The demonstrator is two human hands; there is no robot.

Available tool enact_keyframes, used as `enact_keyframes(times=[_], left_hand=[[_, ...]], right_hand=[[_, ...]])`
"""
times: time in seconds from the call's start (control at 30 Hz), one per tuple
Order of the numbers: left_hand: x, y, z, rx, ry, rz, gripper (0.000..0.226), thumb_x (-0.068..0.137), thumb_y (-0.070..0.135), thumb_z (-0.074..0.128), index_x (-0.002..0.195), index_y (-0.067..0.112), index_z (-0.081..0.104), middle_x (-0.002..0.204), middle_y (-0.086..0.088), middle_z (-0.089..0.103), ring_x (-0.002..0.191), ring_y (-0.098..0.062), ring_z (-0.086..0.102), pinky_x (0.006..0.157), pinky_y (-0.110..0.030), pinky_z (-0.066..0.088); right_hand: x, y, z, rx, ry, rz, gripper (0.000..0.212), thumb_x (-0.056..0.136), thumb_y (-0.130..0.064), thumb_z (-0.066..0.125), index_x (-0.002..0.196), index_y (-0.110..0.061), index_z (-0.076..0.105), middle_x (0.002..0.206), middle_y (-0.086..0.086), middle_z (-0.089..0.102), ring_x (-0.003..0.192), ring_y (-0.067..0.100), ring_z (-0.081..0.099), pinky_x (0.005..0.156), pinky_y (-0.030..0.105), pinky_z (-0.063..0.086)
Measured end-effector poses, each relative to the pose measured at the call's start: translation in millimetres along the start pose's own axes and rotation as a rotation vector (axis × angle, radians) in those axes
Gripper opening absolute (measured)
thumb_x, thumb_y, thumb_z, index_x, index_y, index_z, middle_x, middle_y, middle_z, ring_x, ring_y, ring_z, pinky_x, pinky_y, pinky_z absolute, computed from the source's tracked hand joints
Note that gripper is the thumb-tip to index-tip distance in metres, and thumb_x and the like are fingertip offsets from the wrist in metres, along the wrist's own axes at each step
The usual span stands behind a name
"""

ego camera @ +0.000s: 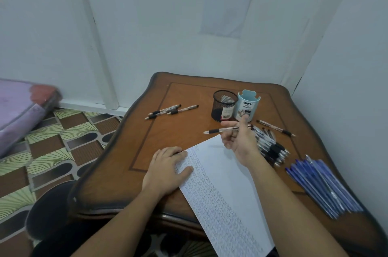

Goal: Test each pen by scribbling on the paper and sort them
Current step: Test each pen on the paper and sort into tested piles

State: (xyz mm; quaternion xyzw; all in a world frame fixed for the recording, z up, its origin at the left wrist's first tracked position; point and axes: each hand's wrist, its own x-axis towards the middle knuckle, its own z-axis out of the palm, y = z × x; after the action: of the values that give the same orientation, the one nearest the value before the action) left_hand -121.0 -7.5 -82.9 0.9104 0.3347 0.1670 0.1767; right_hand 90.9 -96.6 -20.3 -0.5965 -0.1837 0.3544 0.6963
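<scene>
A white paper (226,181) covered in scribbles along its left side lies slanted on the wooden table (174,130). My left hand (165,168) presses flat on the paper's upper left edge. Above the paper's far corner, my right hand (239,139) pinches a clear pen with a black grip (220,130), tip pointing left, lifted off the sheet. Three similar pens (171,109) lie together at the table's far left. To the right of my right hand sits a heap of clear black-grip pens (270,147), and a pile of blue pens (323,185) lies at the right edge.
A black mesh cup (223,105) and a pale blue organiser cup (248,105) stand at the back of the table. One single pen (275,127) lies behind the heap. White walls close in behind and right; a printed sheet (228,0) hangs there. Patterned floor lies left.
</scene>
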Motion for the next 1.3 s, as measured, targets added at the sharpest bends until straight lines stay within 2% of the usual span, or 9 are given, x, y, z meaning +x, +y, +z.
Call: enact_keyframes(times=[0.07,0.13,0.2,0.3,0.37,0.43,0.5,0.73,1.3], left_hand=[[0,-1,1,-0.009,0.005,0.002,0.077,0.073,0.074,0.027,0.133,0.035,0.056,0.137,0.019,0.045,0.133,-0.002,0.031,0.117,-0.032,0.012],[1,-1,2,-0.016,0.017,0.003,0.076,0.073,0.073,0.029,0.132,0.034,0.057,0.136,0.019,0.046,0.132,-0.002,0.032,0.118,-0.033,0.013],[1,-2,3,-0.013,0.020,0.008,0.075,0.074,0.073,0.029,0.131,0.034,0.058,0.135,0.019,0.047,0.131,-0.003,0.033,0.117,-0.033,0.015],[1,-3,3,-0.015,0.024,0.016,0.074,0.075,0.072,0.030,0.131,0.033,0.059,0.135,0.018,0.048,0.131,-0.004,0.035,0.116,-0.035,0.018],[1,-3,4,-0.014,0.032,0.016,0.074,0.075,0.072,0.031,0.130,0.033,0.059,0.136,0.017,0.048,0.130,-0.004,0.035,0.116,-0.036,0.019],[2,-3,5,-0.010,0.033,0.012,0.073,0.075,0.072,0.031,0.131,0.034,0.058,0.136,0.018,0.048,0.131,-0.003,0.034,0.116,-0.036,0.019],[2,-5,6,-0.010,0.033,0.009,0.072,0.075,0.072,0.031,0.131,0.034,0.058,0.136,0.018,0.047,0.131,-0.003,0.034,0.116,-0.036,0.018],[2,-7,7,-0.005,0.031,0.014,0.074,0.075,0.072,0.030,0.132,0.034,0.057,0.137,0.018,0.047,0.132,-0.004,0.033,0.117,-0.036,0.017],[2,-7,6,-0.002,0.022,0.019,0.076,0.075,0.073,0.029,0.133,0.033,0.056,0.137,0.017,0.046,0.132,-0.003,0.032,0.117,-0.035,0.014]], right_hand=[[0,8,1,-0.021,-0.049,-0.041,0.049,0.100,-0.045,0.042,0.092,-0.004,0.067,0.071,0.009,0.071,0.061,0.018,0.065,0.050,0.023,0.044],[2,15,2,-0.071,-0.059,-0.073,0.031,0.090,-0.038,0.062,0.082,-0.009,0.057,0.059,0.003,0.060,0.052,0.016,0.051,0.045,0.021,0.038],[4,21,8,-0.111,-0.055,-0.061,0.030,0.090,-0.032,0.067,0.077,-0.013,0.047,0.051,-0.001,0.046,0.049,0.014,0.035,0.042,0.020,0.029],[8,31,19,-0.199,-0.141,-0.068,0.023,0.100,-0.027,0.057,0.086,-0.010,0.055,0.065,0.007,0.065,0.058,0.016,0.054,0.043,0.022,0.034],[11,35,25,-0.238,-0.227,-0.072,0.019,0.095,-0.023,0.065,0.084,-0.009,0.060,0.077,0.011,0.071,0.070,0.019,0.060,0.050,0.022,0.042],[13,38,28,-0.304,-0.252,-0.091,0.026,0.080,-0.030,0.079,0.074,-0.014,0.060,0.075,0.010,0.067,0.072,0.019,0.059,0.066,0.029,0.050],[15,43,29,-0.364,-0.207,-0.142,0.034,0.074,-0.031,0.083,0.064,-0.014,0.055,0.065,0.010,0.061,0.065,0.019,0.058,0.066,0.035,0.048],[14,52,33,-0.399,-0.078,-0.224,0.041,0.081,0.009,0.061,0.056,-0.011,0.035,0.045,-0.007,0.033,0.040,0.003,0.038,0.047,0.020,0.036],[13,55,31,-0.434,-0.143,-0.234,0.041,0.080,0.001,0.063,0.056,-0.016,0.035,0.052,-0.001,0.031,0.051,0.014,0.034,0.050,0.027,0.031]])
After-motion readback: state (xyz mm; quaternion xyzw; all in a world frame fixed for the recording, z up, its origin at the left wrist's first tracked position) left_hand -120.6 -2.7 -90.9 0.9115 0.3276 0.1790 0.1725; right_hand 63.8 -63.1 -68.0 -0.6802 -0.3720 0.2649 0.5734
